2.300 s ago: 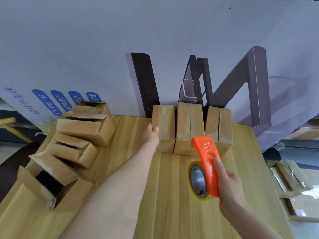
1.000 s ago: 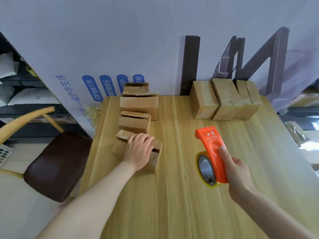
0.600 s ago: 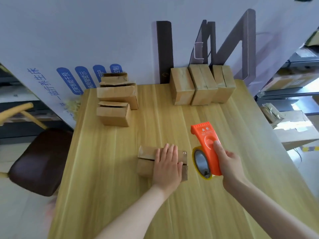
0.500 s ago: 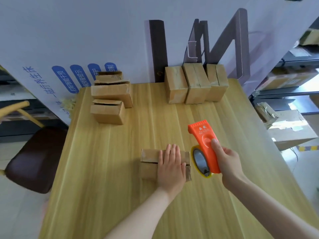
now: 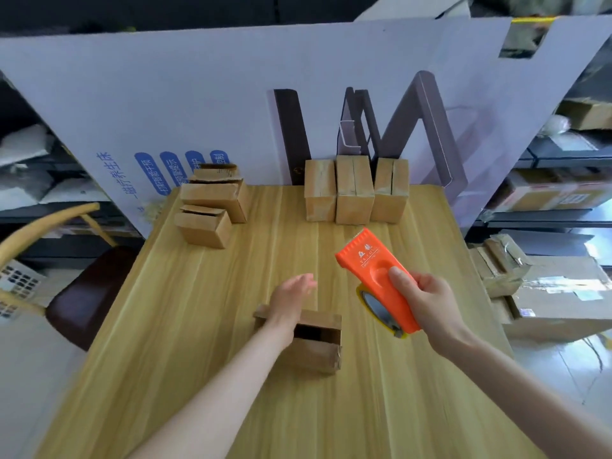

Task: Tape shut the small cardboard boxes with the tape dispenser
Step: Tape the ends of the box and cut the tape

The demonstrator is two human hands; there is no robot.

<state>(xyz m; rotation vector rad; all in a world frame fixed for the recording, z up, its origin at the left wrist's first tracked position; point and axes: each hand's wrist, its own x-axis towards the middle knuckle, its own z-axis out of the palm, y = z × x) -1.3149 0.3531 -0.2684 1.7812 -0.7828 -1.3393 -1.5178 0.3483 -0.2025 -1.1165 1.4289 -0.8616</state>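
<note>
The right hand [image 5: 427, 303] grips the orange tape dispenser [image 5: 377, 283], thumb pressed on its face and fingers curled behind the body, with the toothed edge pointing to 11 o'clock and the tape roll [image 5: 372, 303] hanging below. The left hand [image 5: 291, 296] holds nothing, its fingers straight and reaching toward 12 o'clock past the far edge of the box [image 5: 314, 346]; whether the wrist rests on the cardboard I cannot tell. That box sits on the table [image 5: 198, 326] near the front edge, with the dispenser at its 2 o'clock, raised and apart from it. Half a second ago the left palm lay flat on the box top and the dispenser hung just beside its right end; now the palm has slid off forward, and a dark gap shows between the flaps. The seam therefore looks unready for tape, and the flaps probably need pressing together again first. Farther out, 3 closed boxes [image 5: 354, 190] stand side by side at 12 o'clock against the white board [image 5: 198, 94]; 3 open-flapped boxes [image 5: 205, 226] wait at 11 o'clock; a chair [image 5: 82, 293] sits off the table at 9 o'clock.
</note>
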